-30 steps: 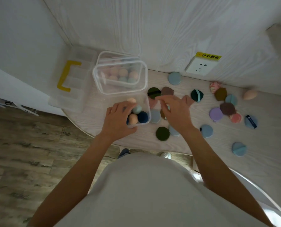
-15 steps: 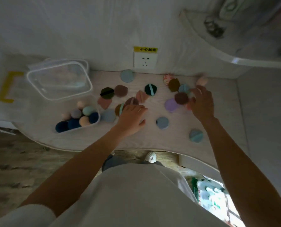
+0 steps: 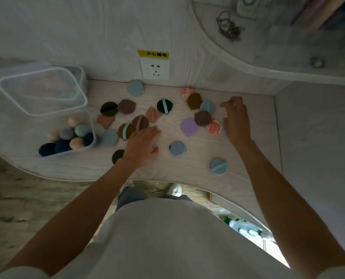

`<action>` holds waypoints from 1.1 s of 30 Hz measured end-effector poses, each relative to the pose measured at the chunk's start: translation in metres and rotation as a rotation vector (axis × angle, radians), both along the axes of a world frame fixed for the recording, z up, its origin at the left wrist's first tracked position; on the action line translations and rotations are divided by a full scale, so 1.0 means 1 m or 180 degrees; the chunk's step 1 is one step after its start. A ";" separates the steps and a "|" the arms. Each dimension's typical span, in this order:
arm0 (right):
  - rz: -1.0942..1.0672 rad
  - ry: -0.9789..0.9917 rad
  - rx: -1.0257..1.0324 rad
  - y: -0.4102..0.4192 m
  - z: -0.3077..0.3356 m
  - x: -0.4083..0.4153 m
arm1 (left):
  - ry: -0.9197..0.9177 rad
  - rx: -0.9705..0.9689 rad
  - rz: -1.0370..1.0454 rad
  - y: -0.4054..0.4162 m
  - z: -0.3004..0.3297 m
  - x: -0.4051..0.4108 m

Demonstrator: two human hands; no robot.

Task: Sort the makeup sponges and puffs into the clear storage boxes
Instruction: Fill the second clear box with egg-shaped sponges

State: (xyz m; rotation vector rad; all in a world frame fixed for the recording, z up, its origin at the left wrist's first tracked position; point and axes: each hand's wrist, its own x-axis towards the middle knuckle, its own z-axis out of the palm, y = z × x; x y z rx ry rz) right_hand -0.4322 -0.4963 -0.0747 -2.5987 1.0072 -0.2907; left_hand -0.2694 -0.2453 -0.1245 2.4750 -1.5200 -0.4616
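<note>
Many flat round puffs lie scattered on the pale wooden desk (image 3: 187, 170), among them a purple puff (image 3: 188, 126) and a blue puff (image 3: 177, 148). A low clear box (image 3: 91, 119) at the left holds several egg-shaped sponges (image 3: 76, 142). Behind it stands a larger clear box (image 3: 42, 89) with blurred contents. My left hand (image 3: 141, 146) rests flat with fingers apart beside a brown puff with a teal strap (image 3: 125, 130). My right hand (image 3: 237, 119) curls its fingers down at the right end of the puffs; what lies under it is hidden.
A wall socket (image 3: 155, 68) with a yellow label sits on the back wall. A curved shelf (image 3: 268, 63) with keys hangs at the upper right. A side panel closes the desk on the right. The desk's curved front edge runs just before my body.
My left hand left the sponge box and moved right onto the desk. My right hand reached far right and now covers the spot where a peach egg sponge lay. The view turned right.
</note>
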 end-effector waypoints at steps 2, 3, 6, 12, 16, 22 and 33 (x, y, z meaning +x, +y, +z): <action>0.0164 -0.0304 0.0115 0.025 0.008 -0.001 | 0.0138 -0.0125 -0.0002 0.001 0.004 0.000; 0.0229 -0.0471 0.0258 0.039 0.011 0.000 | 0.0222 -0.0256 -0.0019 0.003 0.008 0.000; 0.0334 -0.0961 0.0748 0.088 0.015 0.019 | 0.0292 -0.0845 0.0122 0.022 0.027 0.005; 0.0585 -0.1319 0.1403 0.176 0.022 0.094 | -0.0172 -0.1472 0.1253 0.118 0.067 0.049; 0.0941 -0.1426 0.1656 0.226 0.029 0.167 | -0.0290 -0.0941 0.1529 0.200 0.064 0.105; 0.1580 -0.0877 0.1081 0.286 0.030 0.251 | -0.0068 -0.0196 0.0797 0.224 0.049 0.153; 0.2594 0.0592 -0.0850 0.305 0.004 0.287 | -0.0168 -0.0818 0.0607 0.223 0.019 0.158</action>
